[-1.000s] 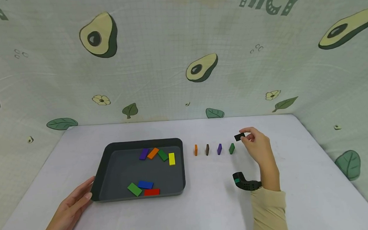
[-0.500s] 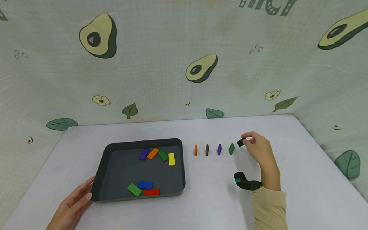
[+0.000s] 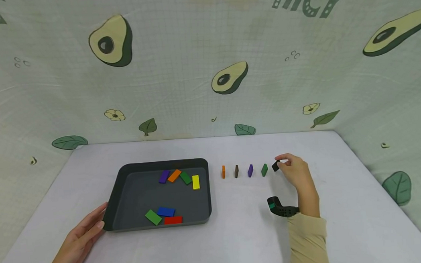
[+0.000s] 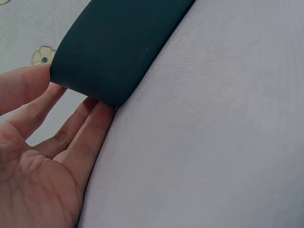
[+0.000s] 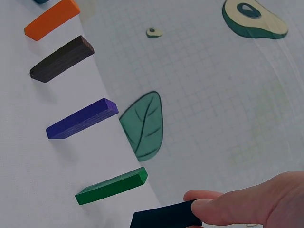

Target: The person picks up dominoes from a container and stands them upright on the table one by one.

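In the head view, my right hand [image 3: 295, 172] pinches a black domino block [image 3: 275, 166] between thumb and fingertips, tilted, just right of a standing green block [image 3: 264, 170]. In the right wrist view the black block [image 5: 166, 216] is partly cut off at the bottom. Purple [image 3: 250, 171], dark brown [image 3: 236, 171] and orange [image 3: 224, 171] blocks stand on edge in the same spaced row. My left hand [image 3: 81, 240] rests its fairly straight fingers and thumb against the near left corner of the dark grey tray [image 3: 128, 201]; the left wrist view shows the contact with its wall [image 4: 114, 47].
Inside the tray lie several flat blocks: purple [image 3: 164, 176], orange [image 3: 174, 175], green [image 3: 186, 178] and yellow [image 3: 196, 182] at the back, light green [image 3: 153, 217], blue [image 3: 166, 212] and red [image 3: 173, 220] at the front. A patterned cloth [image 3: 178, 85] hangs behind the white table [image 3: 245, 234].
My right hand has lowered the black block toward the row's right end, and the block has tilted more steeply. My left hand and the tray stay in place.
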Tool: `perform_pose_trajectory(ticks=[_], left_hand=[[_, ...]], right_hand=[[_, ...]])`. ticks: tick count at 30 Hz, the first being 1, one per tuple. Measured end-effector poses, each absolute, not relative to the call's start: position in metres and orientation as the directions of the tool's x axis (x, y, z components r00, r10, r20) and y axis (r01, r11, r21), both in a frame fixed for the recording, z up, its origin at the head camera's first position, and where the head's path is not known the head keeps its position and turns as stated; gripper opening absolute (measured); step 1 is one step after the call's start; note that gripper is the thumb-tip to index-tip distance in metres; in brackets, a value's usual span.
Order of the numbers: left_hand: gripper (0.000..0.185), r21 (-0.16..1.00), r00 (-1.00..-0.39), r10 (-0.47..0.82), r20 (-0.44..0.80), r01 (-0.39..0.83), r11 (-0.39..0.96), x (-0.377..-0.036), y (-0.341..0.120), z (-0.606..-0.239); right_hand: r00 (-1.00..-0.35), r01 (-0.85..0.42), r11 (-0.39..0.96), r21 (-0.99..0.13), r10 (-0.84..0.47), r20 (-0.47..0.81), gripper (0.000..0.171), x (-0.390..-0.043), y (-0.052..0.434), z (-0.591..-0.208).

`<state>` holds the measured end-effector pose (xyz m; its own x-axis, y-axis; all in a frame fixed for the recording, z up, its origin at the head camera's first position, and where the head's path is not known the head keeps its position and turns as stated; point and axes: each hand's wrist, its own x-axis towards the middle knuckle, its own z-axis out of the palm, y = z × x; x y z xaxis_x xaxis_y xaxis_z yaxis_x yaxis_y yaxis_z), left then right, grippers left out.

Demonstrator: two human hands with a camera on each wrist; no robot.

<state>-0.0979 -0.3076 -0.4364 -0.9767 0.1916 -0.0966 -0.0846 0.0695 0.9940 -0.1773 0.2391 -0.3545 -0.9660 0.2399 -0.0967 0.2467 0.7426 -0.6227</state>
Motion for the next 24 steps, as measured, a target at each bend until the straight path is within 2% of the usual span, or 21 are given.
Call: perform_pose_trajectory(ticks=[24], left_hand=[[0.05,0.995,-0.976,0.201,-0.087,-0.078,0.057,-0.0979,-0.3083,-0.4369]], right_hand=[[-0.961,0.277,0.749,-0.602,0.226,-0.161,0.033,-0.1819,0.2428,-0.3645]])
